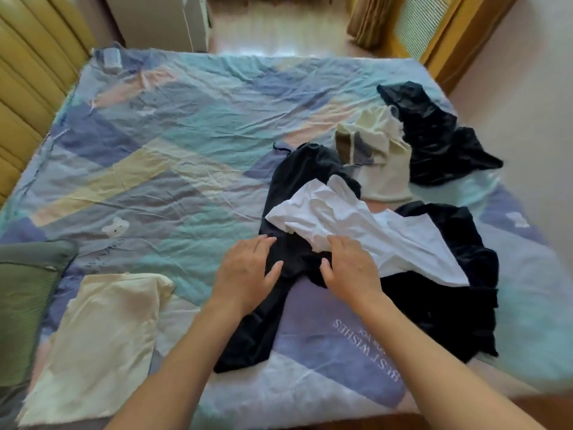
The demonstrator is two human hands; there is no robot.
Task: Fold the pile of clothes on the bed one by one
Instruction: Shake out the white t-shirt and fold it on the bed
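left grip: left hand (248, 274) flat, fingers spread wide, pressing on the dark garment (279, 265), holding nothing
right grip: right hand (347, 268) spread too, fingertips on the white shirt (356, 231) edge, thumb on dark cloth
handling: likely light, limp, wrinkles easily; take it at hem or waistband corners, not mid-panel
pile: black, cream, white pieces jumbled on right of bed (173, 125)
done: cream folded piece (102, 330) lies near left

green pillow (28, 305) cut off left.
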